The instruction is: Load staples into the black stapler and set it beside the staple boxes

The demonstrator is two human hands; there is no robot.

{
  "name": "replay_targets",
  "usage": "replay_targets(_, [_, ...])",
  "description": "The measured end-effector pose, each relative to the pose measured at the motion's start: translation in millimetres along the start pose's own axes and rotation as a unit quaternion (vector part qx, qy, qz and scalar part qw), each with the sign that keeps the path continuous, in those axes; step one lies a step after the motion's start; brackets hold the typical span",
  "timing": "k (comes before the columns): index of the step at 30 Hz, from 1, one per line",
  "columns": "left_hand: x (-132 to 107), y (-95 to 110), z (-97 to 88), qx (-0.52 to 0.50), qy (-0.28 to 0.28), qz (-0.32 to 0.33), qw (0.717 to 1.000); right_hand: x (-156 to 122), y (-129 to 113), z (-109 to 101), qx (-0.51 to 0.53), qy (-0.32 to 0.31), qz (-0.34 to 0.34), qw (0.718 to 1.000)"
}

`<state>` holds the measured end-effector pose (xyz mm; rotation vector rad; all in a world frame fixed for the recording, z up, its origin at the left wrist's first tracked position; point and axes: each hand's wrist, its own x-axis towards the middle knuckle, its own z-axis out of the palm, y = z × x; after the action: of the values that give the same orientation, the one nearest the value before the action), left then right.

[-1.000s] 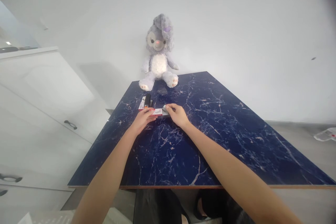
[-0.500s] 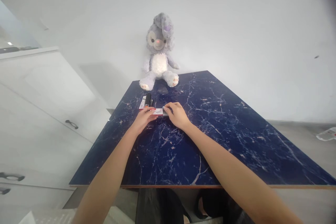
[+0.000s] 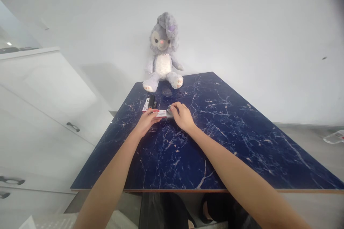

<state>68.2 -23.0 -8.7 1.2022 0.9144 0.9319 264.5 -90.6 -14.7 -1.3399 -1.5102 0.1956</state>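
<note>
Comprises a red-and-white box (image 3: pixel 162 114) on or just over the blue surface (image 3: pixel 174 168), gripped in left hand (image 3: pixel 146 121), seemingly to steady it for right hand (image 3: pixel 183 117), apparently pinching a grey piece (image 3: pixel 169 111) at the box's end, with black stapler (image 3: pixel 152 102) just behind.

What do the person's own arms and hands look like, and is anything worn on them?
The forearms are bare, with no sleeves visible. The left hand and right hand are ungloved; no watch or bracelet shows.
</note>
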Motion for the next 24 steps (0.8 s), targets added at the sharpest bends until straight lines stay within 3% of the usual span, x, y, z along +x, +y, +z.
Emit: replay_targets(24, [-2.4, -1.9, 1.3, 0.048, -0.029, 0.009, 0.998, -1.3, 2.1, 3.2, -0.014, -0.073, -0.025, 0.997])
